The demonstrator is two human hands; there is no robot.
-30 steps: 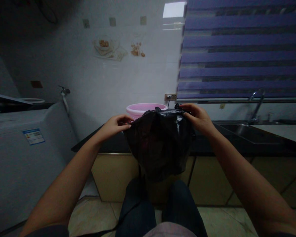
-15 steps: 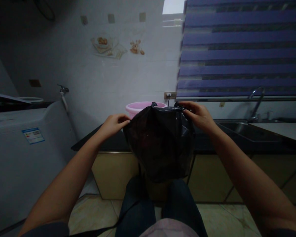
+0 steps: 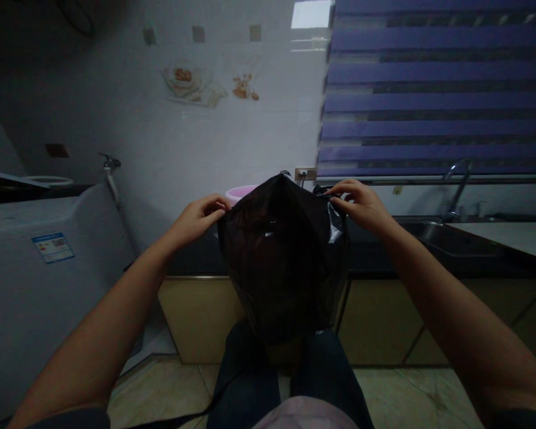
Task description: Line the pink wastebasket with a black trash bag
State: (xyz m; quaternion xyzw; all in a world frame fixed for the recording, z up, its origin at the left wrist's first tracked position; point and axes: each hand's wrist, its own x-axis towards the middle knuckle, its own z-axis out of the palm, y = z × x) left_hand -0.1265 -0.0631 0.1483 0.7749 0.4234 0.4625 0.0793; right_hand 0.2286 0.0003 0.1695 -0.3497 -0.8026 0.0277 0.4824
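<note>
A black plastic bag [image 3: 286, 262] hangs in front of the counter, over my knees, with its top edge raised to a peak in the middle. My left hand [image 3: 205, 213] pinches the bag's upper left edge. At the upper right edge, the fingers of my right hand [image 3: 355, 202] are closed on the gathered plastic. Behind the bag, a pink basin [image 3: 237, 192] is mostly hidden; only its left rim shows.
The dark counter [image 3: 196, 256] runs along the tiled wall, with a sink [image 3: 455, 238] and faucet [image 3: 458, 185] at the right. A washing machine [image 3: 49, 286] stands at the left. A socket [image 3: 305, 174] with a plug is behind the bag.
The top of the bag has risen to a peak and the bag looks fuller, covering more of the pink basin. Both hands still hold its edges, the left slightly higher.
</note>
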